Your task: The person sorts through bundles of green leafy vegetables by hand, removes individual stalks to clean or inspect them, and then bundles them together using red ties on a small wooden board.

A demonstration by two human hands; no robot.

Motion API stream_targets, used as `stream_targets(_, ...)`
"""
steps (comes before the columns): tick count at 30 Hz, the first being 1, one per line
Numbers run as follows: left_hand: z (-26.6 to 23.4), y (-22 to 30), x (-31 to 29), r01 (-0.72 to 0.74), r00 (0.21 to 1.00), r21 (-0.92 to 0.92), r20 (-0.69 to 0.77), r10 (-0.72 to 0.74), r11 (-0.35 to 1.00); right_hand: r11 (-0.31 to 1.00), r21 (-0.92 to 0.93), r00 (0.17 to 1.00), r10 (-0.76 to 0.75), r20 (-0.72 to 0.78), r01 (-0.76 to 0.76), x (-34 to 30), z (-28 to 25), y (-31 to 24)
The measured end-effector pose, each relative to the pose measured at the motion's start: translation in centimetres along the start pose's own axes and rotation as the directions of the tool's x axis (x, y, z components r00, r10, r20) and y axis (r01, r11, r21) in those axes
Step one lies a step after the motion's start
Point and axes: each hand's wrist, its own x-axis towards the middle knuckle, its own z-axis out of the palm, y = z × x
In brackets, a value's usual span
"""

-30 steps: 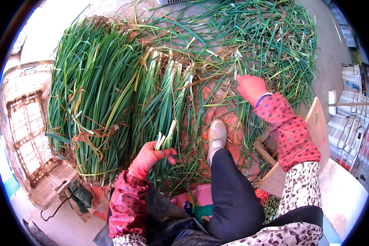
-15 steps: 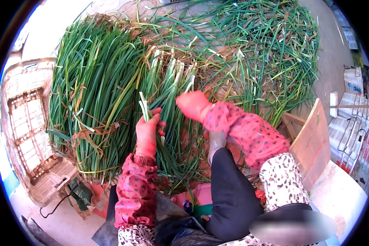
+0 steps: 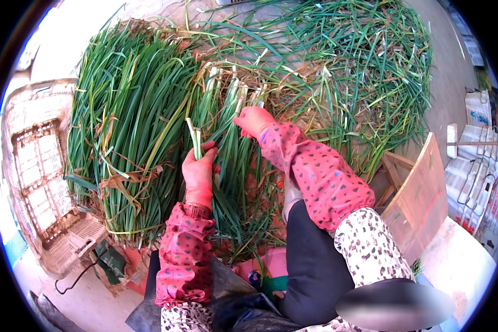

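My left hand (image 3: 199, 174), in an orange-red glove, is closed round a few leek-like stalks (image 3: 194, 138) with pale stem ends pointing up and away. Their green leaves run down beneath the hand. My right hand (image 3: 253, 122), in a matching glove, is closed above the small bunches (image 3: 239, 95) whose white ends face the far side. Whether it grips anything is hidden by its curled fingers. To the left of my left hand lies a large heap of long green stalks (image 3: 133, 127), with dry brown leaves on it.
A brown plastic crate (image 3: 47, 243) stands at far left. Loose green trimmings (image 3: 371, 66) cover the floor at far right. Right of my knee (image 3: 318, 260) is a wooden board (image 3: 418, 199) on a frame, with bundled white items (image 3: 470, 166) beyond. A pink object (image 3: 271, 261) lies between my legs.
My right hand has moved slightly left and away from me, nearer the white stem ends. My left hand still holds the stalks, now turned a little more upright.
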Motion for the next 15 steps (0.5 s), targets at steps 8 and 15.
stream_targets(8,-0.4,0.4,4.0,-0.029,0.993,0.205,0.12,0.005,0.978,0.933,0.36,0.997,0.015,-0.075,0.013,-0.6,0.2,0.7)
stream_targets(15,0.6,-0.9,5.4,-0.051,0.997,0.358,0.065,0.029,0.932,0.922,0.387,0.986,-0.085,0.143,0.024,-0.3,1.7,-0.4)
